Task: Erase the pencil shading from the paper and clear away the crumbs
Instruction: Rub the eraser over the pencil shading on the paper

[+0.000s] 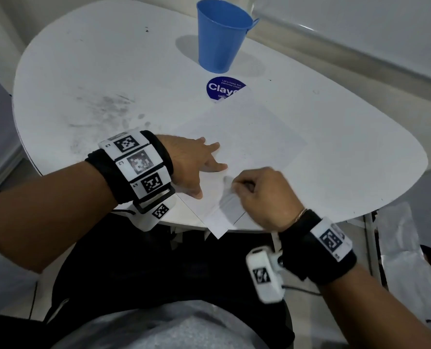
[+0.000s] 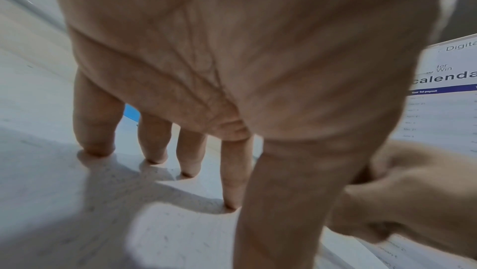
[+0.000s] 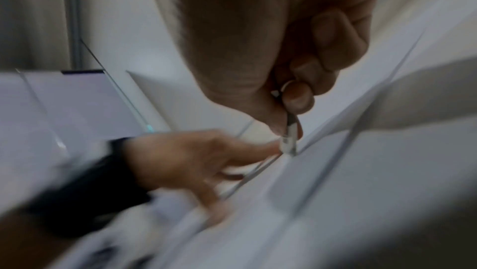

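Right hand grip: the right hand point(image 1: 259, 195) is curled, thumb and fingertips pinching a small white eraser point(image 3: 289, 140); its tip meets the paper point(image 1: 247, 137).
Right hand pose: knuckles up, wrist over the table's near edge, forearm entering from lower right.
Left hand grip: the left hand point(image 1: 191, 165) holds nothing; fingers point(image 2: 152, 140) straight and spread, tips pressing on the sheet's left part.
Left hand pose: palm down, just left of the right hand, thumb toward it.
Paper: flat on the white table point(image 1: 83, 71), near corner overhanging the edge.
Shading: faint grey patch beside the eraser; blurred.
Beyond: blue cup point(image 1: 222, 36) upright at the far side; round blue sticker point(image 1: 222, 88), partly under the paper.
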`<state>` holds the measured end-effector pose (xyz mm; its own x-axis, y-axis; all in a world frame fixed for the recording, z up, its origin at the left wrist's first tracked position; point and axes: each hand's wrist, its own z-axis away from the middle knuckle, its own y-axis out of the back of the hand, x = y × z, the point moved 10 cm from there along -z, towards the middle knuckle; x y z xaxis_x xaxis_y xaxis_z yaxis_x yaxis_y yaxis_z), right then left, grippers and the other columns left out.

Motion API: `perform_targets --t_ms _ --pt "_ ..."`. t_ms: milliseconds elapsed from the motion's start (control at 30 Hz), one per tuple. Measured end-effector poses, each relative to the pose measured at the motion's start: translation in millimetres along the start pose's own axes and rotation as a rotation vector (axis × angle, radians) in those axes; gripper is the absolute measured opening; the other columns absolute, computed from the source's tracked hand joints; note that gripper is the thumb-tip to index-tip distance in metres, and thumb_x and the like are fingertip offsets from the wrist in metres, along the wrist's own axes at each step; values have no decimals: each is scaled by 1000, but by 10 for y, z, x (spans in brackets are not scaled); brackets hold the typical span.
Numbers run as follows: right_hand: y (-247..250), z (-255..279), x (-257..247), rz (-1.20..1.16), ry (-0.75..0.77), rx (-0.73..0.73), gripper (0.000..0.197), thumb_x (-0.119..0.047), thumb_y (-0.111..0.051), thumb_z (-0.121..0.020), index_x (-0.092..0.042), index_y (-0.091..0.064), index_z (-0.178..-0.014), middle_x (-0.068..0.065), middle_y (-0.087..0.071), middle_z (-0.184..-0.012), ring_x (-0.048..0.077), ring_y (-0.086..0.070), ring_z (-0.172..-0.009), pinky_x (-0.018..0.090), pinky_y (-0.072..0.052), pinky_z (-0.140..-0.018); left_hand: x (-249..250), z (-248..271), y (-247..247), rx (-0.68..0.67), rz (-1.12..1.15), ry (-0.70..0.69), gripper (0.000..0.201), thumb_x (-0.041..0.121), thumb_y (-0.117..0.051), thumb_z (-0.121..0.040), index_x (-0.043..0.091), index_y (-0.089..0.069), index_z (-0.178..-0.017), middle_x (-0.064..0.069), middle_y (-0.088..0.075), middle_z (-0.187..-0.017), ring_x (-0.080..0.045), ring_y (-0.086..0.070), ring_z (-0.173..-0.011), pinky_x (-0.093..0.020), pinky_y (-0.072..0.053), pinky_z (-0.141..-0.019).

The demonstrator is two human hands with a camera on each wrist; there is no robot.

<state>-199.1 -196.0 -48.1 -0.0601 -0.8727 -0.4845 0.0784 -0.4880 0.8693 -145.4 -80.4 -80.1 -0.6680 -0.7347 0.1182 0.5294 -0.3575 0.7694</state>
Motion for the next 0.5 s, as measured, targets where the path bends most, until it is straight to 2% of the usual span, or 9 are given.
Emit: perform_targets --t_ms 67,133,233,300,433,500 --pt "219 -128 270 0 -85 116 17 -18 -60 -90 -18 -75 -83 -3 -72 -77 20 -66 -75 28 -51 -70 0 3 -3 2 0 5 84 45 -62 -96 51 -4 -157 15 21 -165 -10 16 -153 -42 -16 -124" --pt "286 -130 344 1 -104 180 18 -19 -60 -91 -16 -74 -81 -1 -72 -76 23 -66 -75 31 -52 -70 1 -3 -4 3 -3 7 84 45 -62 -97 51 -4 -156 16 22 -165 -10 16 -153 -41 -16 -122" --pt "-32 48 -66 -26 37 59 19 -24 -61 -92 -15 -73 -80 -6 -63 -63 19 -59 -63 33 -49 -64 1 -20 -17 4 4 8 85 44 -63 -96 51 -4 -156 17 22 -164 -9 16 -153 -40 -18 -122" --pt "-98 68 -127 -36 58 2 16 -23 -62 -92 -18 -74 -83 -9 -65 -66 16 -60 -64 29 -48 -64 -1 -16 -7 13 5 7 86 44 -64 -95 51 -5 -156 17 21 -164 -9 16 -153 -39 -18 -122" --pt "240 -163 350 -28 -95 188 16 -20 -61 -91 -18 -75 -83 -2 -72 -76 20 -64 -72 28 -50 -68 1 7 1 9 2 13 83 45 -61 -97 51 -4 -157 16 21 -164 -10 16 -153 -42 -17 -123" --pt "161 -119 258 -25 -55 130 17 -20 -61 -92 -17 -75 -82 -5 -69 -71 15 -62 -67 26 -48 -65 -2 -2 -2 7 5 9 84 44 -62 -97 50 -4 -157 16 22 -164 -10 17 -153 -41 -16 -123"
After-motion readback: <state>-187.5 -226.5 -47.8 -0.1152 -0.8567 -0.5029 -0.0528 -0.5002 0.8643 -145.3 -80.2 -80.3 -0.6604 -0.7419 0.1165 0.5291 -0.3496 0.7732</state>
